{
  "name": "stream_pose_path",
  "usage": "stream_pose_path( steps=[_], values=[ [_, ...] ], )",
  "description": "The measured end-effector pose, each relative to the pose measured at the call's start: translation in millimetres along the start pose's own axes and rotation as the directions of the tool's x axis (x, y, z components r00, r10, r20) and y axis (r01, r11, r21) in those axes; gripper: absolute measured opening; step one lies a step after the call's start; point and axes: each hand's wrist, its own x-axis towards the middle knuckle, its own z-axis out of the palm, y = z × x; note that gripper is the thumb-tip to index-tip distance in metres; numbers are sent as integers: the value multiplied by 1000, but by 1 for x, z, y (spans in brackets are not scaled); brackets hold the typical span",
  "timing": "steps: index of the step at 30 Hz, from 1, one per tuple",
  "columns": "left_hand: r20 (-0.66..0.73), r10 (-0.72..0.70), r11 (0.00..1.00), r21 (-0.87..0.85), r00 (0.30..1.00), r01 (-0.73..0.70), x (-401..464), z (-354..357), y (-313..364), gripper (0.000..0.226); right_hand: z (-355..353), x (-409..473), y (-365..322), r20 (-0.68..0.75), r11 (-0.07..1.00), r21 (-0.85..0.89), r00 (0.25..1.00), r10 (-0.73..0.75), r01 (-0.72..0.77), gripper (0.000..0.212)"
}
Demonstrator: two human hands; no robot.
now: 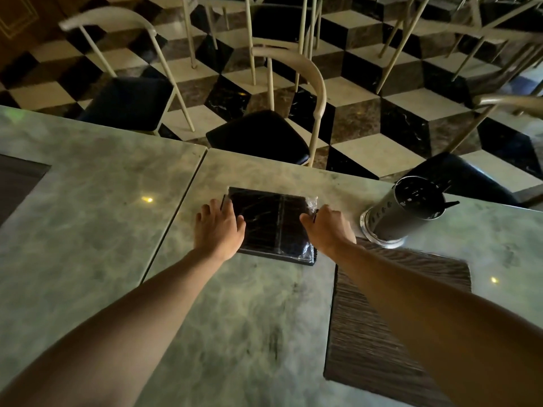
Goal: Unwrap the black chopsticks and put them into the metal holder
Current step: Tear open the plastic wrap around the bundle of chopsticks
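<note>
Nearest the camera, two bare forearms are stretched over the marbled worktop (88, 183). The wrapped pack of black chopsticks (271, 223) is flanked by both hands: the left hand (217, 226) is laid on its left edge with relaxed, spread fingers, while the right hand (329, 227) grips its right edge, fingertips hidden. The metal holder (407, 211) stands just right; its contents are hard to make out.
</note>
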Motion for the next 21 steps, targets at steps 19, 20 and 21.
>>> stream_pose_path(
  steps=[19,20,21],
  values=[
    [48,-75,976,-203,996,83,-23,-9,25,40,-3,-25,-1,107,994,109,994,-14,2,36],
    [41,-82,974,-207,996,88,-28,-12,28,41,-7,-29,1,107,993,114,994,-20,8,37],
    [32,-87,974,-207,996,92,-35,-16,31,41,-11,-34,3,107,993,119,994,-30,17,38]
  ],
)
